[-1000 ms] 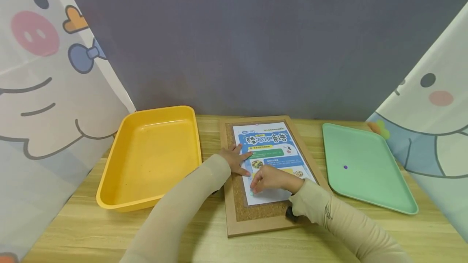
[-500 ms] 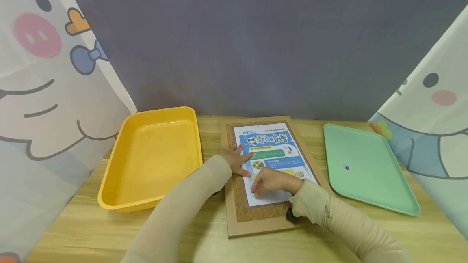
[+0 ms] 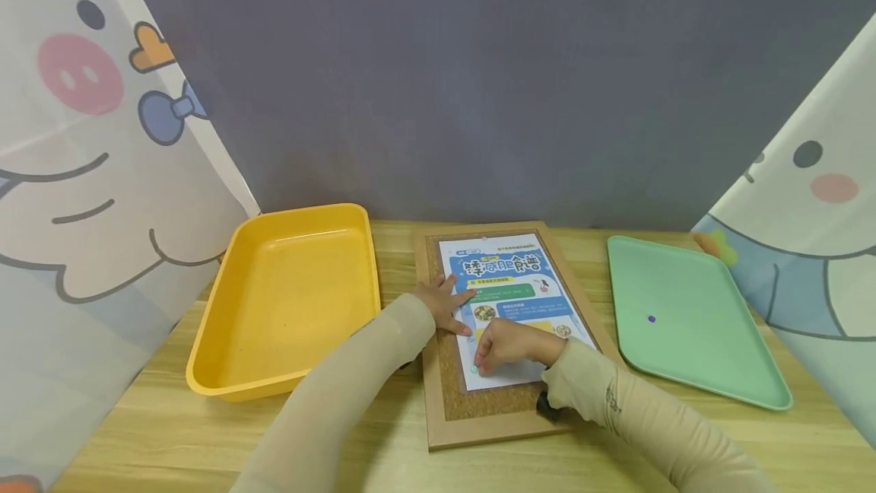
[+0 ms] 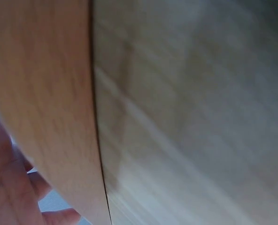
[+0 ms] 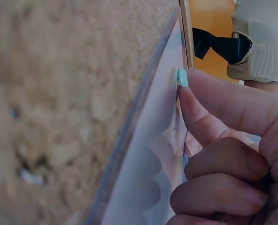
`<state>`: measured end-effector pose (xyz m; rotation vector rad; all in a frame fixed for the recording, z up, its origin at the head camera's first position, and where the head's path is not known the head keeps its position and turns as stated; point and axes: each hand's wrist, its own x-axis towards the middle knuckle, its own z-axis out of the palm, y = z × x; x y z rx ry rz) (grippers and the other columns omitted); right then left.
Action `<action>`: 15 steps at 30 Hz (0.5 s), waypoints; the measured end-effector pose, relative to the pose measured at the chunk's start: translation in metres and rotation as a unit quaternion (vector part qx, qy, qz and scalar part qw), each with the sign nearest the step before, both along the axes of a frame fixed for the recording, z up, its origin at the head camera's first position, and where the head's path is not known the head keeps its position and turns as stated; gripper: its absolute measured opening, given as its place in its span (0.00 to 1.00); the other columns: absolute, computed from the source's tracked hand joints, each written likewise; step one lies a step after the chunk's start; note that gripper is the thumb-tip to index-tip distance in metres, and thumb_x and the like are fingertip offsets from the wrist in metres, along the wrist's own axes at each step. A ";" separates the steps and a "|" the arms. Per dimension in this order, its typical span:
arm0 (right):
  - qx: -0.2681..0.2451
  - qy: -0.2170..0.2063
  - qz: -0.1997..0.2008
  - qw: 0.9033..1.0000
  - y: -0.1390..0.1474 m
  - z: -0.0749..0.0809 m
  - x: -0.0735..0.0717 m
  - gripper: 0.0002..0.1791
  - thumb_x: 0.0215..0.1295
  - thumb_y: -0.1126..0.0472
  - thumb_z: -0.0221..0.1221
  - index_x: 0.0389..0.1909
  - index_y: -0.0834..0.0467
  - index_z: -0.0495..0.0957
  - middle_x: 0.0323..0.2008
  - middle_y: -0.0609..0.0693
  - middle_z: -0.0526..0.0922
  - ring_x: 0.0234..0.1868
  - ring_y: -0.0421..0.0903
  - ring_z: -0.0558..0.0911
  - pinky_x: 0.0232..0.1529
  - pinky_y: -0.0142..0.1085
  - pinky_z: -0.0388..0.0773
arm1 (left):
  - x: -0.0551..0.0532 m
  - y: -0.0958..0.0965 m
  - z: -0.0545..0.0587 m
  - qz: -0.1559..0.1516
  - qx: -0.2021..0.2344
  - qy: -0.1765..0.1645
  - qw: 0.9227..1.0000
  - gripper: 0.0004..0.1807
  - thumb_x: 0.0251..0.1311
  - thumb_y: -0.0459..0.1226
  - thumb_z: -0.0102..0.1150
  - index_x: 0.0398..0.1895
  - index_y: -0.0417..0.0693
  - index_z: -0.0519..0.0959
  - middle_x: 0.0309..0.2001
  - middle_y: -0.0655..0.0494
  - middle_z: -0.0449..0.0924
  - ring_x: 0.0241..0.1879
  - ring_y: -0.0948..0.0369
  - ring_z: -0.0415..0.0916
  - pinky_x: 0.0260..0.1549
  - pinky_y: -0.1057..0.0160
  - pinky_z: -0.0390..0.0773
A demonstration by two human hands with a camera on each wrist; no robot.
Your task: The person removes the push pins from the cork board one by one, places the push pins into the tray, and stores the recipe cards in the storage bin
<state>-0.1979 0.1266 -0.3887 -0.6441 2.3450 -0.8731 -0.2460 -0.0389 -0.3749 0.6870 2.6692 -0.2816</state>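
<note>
A printed poster [image 3: 509,306] with Chinese lettering lies on a cork board [image 3: 493,402] in a wooden frame. My left hand [image 3: 443,304] rests on the poster's left edge, fingers spread. In the left wrist view only part of the left hand [image 4: 10,183] shows, past the frame's edge. At the poster's lower left corner my right hand [image 3: 509,345] pinches a mint-green thumbtack [image 5: 182,77] between thumb and index finger, the other fingers curled in. The tack's head is right against the poster; its point is hidden. A pale tack [image 3: 484,238] sits at the poster's top edge.
A deep yellow tray [image 3: 287,303] stands left of the board. To the right lies a flat green tray [image 3: 691,341] with a small purple tack [image 3: 652,319] on it. A grey curtain [image 3: 438,82] rises behind the wooden table [image 3: 383,447].
The head view has tilted slightly, so everything sits a little lower. Both hands keep their places on the poster, the right hand's fingertips still at the thumbtack.
</note>
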 end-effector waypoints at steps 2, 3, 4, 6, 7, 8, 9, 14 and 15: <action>0.003 0.003 0.002 1.000 -0.001 -0.001 -0.001 0.01 0.51 0.70 0.68 0.25 0.65 0.86 0.24 0.48 0.85 0.27 0.36 0.76 0.33 0.30 0.72 | 0.000 0.000 0.000 0.000 0.000 -0.001 1.000 0.47 0.55 0.70 0.46 0.76 0.71 0.46 0.77 0.52 0.40 0.74 0.52 0.40 0.65 0.48 0.58; 0.005 0.004 0.001 1.000 -0.001 -0.002 -0.001 0.02 0.51 0.70 0.69 0.24 0.65 0.85 0.23 0.48 0.85 0.26 0.36 0.76 0.33 0.30 0.72 | 0.000 0.000 0.000 0.000 0.001 -0.002 1.000 0.47 0.55 0.70 0.46 0.76 0.71 0.46 0.77 0.52 0.40 0.74 0.52 0.40 0.65 0.48 0.58; 0.006 0.006 0.001 1.000 -0.002 -0.002 -0.001 0.02 0.51 0.70 0.69 0.24 0.64 0.85 0.23 0.48 0.85 0.26 0.36 0.75 0.32 0.30 0.72 | 0.001 0.000 0.001 -0.001 0.002 -0.003 1.000 0.47 0.55 0.70 0.46 0.76 0.71 0.46 0.76 0.52 0.40 0.74 0.52 0.40 0.65 0.48 0.58; 0.013 0.010 0.004 1.000 -0.003 -0.003 -0.001 0.02 0.51 0.69 0.68 0.23 0.64 0.85 0.22 0.47 0.84 0.24 0.36 0.74 0.31 0.30 0.71 | 0.001 0.000 0.001 0.001 0.004 -0.003 1.000 0.47 0.55 0.70 0.47 0.76 0.71 0.47 0.76 0.52 0.40 0.74 0.52 0.40 0.65 0.48 0.58; 0.016 0.012 0.005 1.000 -0.003 -0.002 -0.001 0.03 0.51 0.69 0.68 0.22 0.63 0.85 0.21 0.47 0.84 0.24 0.36 0.74 0.30 0.29 0.71 | 0.001 0.000 0.002 0.001 0.005 -0.004 1.000 0.47 0.55 0.70 0.47 0.76 0.71 0.47 0.76 0.52 0.40 0.74 0.52 0.40 0.65 0.48 0.57; 0.020 0.014 0.006 1.000 -0.004 -0.001 -0.002 0.03 0.51 0.69 0.69 0.22 0.63 0.85 0.21 0.46 0.83 0.23 0.36 0.74 0.30 0.29 0.71 | 0.001 0.000 0.002 0.003 0.006 -0.005 1.000 0.47 0.55 0.70 0.47 0.76 0.71 0.47 0.76 0.52 0.40 0.74 0.52 0.40 0.65 0.48 0.57; 0.023 0.016 0.005 1.000 -0.004 -0.001 -0.002 0.03 0.51 0.69 0.69 0.22 0.63 0.84 0.20 0.46 0.83 0.23 0.36 0.73 0.29 0.29 0.70 | 0.001 0.000 0.002 0.002 0.006 -0.005 1.000 0.46 0.55 0.70 0.47 0.76 0.71 0.47 0.76 0.52 0.40 0.74 0.52 0.40 0.66 0.48 0.57; 0.033 0.017 -0.001 0.999 -0.005 0.000 -0.002 0.04 0.50 0.69 0.69 0.21 0.63 0.83 0.19 0.46 0.82 0.21 0.35 0.70 0.25 0.27 0.67 | 0.001 0.000 0.001 0.000 0.001 -0.003 1.000 0.46 0.55 0.70 0.46 0.76 0.71 0.46 0.76 0.52 0.40 0.74 0.52 0.40 0.65 0.48 0.58; 0.034 0.017 0.000 0.999 -0.005 -0.001 -0.002 0.04 0.51 0.69 0.69 0.21 0.63 0.83 0.19 0.45 0.82 0.21 0.35 0.70 0.25 0.27 0.66 | 0.001 0.000 0.001 -0.001 0.000 -0.004 1.000 0.46 0.55 0.70 0.46 0.76 0.71 0.46 0.76 0.52 0.40 0.74 0.52 0.40 0.65 0.49 0.58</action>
